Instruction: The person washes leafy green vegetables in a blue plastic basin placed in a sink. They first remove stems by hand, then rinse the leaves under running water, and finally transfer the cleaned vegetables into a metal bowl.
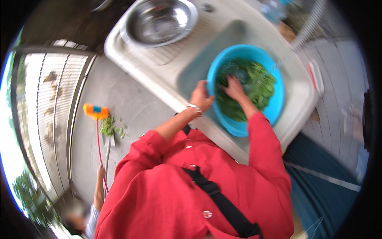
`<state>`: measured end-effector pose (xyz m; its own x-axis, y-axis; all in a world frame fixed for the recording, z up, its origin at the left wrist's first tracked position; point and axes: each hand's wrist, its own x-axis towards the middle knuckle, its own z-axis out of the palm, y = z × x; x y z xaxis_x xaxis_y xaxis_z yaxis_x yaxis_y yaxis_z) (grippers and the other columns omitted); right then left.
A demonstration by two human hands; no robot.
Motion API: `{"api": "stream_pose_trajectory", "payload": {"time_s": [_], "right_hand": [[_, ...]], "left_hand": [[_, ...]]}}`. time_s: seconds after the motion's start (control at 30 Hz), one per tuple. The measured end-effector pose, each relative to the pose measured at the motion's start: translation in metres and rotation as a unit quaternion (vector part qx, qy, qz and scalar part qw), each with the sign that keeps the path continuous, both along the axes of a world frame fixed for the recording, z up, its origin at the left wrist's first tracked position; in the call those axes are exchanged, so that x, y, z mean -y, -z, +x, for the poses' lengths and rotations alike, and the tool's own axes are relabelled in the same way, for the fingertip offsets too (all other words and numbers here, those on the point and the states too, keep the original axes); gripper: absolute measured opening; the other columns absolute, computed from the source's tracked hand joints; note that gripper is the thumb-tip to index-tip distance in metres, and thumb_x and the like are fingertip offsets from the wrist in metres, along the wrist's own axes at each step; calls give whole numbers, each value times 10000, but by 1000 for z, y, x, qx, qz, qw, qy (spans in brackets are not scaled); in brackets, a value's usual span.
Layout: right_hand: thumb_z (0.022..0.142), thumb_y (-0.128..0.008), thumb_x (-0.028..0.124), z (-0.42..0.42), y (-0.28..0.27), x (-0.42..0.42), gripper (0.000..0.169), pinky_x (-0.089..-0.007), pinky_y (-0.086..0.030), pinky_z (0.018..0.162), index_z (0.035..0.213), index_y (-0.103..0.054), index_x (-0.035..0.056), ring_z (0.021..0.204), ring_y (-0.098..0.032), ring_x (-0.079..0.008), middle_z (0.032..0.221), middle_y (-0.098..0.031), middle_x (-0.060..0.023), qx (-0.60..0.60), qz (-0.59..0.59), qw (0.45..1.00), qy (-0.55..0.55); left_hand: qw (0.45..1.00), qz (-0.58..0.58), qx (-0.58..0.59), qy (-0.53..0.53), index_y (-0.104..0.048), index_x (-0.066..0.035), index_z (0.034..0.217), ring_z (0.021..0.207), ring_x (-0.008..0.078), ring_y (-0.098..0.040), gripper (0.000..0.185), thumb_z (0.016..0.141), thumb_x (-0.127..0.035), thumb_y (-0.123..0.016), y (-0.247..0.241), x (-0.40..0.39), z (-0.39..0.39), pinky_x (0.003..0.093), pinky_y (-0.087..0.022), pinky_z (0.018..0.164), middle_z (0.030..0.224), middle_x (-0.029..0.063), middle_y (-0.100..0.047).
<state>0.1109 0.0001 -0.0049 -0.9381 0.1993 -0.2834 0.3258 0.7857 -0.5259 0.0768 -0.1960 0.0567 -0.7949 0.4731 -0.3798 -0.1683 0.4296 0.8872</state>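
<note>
A blue plastic basin (278,101) stands in the basin of a white utility sink (185,103), with green leafy vegetables (259,80) in water inside it. My left hand (203,97), with a silver-coloured bracelet at the wrist, grips the blue rim on its left side. Inside the basin, my right hand (234,87) is among the leaves with fingers spread; its fingertips are partly hidden by water and greens, and whether it holds any leaf is unclear. A stainless steel bowl (161,25) rests on the sink's ribbed drainboard (167,55) at the upper left.
At the left, another person's hand (101,172) holds the handle of an orange broom (96,111) beside a dustpan and leafy scraps (107,127) on the concrete floor. A red-and-white object (315,77) lies right of the sink. A grey corrugated hose (310,25) runs at the upper right.
</note>
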Motion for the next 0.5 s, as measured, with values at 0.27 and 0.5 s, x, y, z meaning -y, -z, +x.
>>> {"api": "stream_pose_trajectory", "payload": {"time_s": [0.27, 0.5], "right_hand": [[729, -689, 217, -3, 16, -29, 477, -420, -385, 915, 1147, -532, 48, 1076, -469, -362, 1145, -472, -189, -121, 46, 991, 43], [710, -706, 201, 21, 27, -15, 516, -423, -391, 927, 1154, -527, 8, 1077, -478, -400, 1154, -504, -228, 10, -118, 993, 10]], "left_hand": [[999, -16, -9, -43, -408, -7, 1145, 708, 326, -592, 494, 688, -54, -590, -9, -2, 0, 398, -476, 646, 727, 164, -572], [999, -16, 10, -26, -402, -8, 1159, 770, 356, -590, 505, 685, -42, -572, -10, -8, 1, 419, -472, 692, 768, 178, -581]]}}
